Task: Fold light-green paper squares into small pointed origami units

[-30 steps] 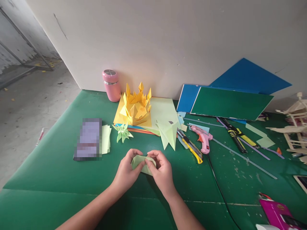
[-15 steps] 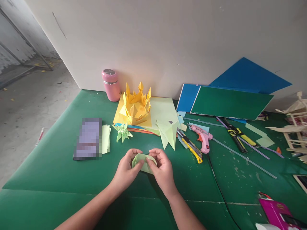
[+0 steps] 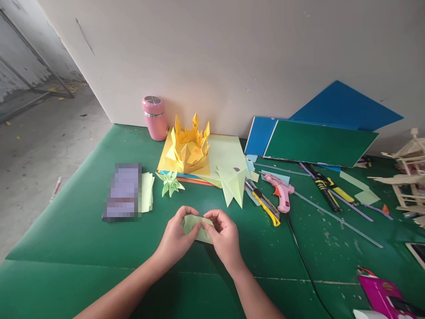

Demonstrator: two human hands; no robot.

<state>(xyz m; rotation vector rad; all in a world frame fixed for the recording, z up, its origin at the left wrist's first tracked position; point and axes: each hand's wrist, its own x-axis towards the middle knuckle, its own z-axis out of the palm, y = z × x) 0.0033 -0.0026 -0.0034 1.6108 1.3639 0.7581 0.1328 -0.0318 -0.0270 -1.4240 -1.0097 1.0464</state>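
The left hand [image 3: 175, 234] and right hand [image 3: 226, 237] grasp one pale green paper [image 3: 191, 223] between them, thumbs on its near face and fingers curled behind. It sits between the two hands, their thumb tips close together; whether its lower edge touches the green table [image 3: 83, 235] is hard to tell.

Just beyond the left hand lies a green paper flower [image 3: 170, 183]; just beyond the right, a pointed folded paper [image 3: 234, 186]. Right of the right hand are a yellow-and-black cutter [image 3: 264, 204] and, past it, a pink glue gun [image 3: 282, 190]. Left of the left hand, small green slips [image 3: 147, 195] lie beside a pixelated dark object [image 3: 122, 190].

Farther ahead of both hands, a yellow paper crown [image 3: 189, 155] rests on stacked sheets [image 3: 229, 153], with a pink flask [image 3: 155, 118] upright to its left. Far to the hands' right stands a wooden model [image 3: 411, 177], and nearer the person lies a magenta packet [image 3: 383, 292].
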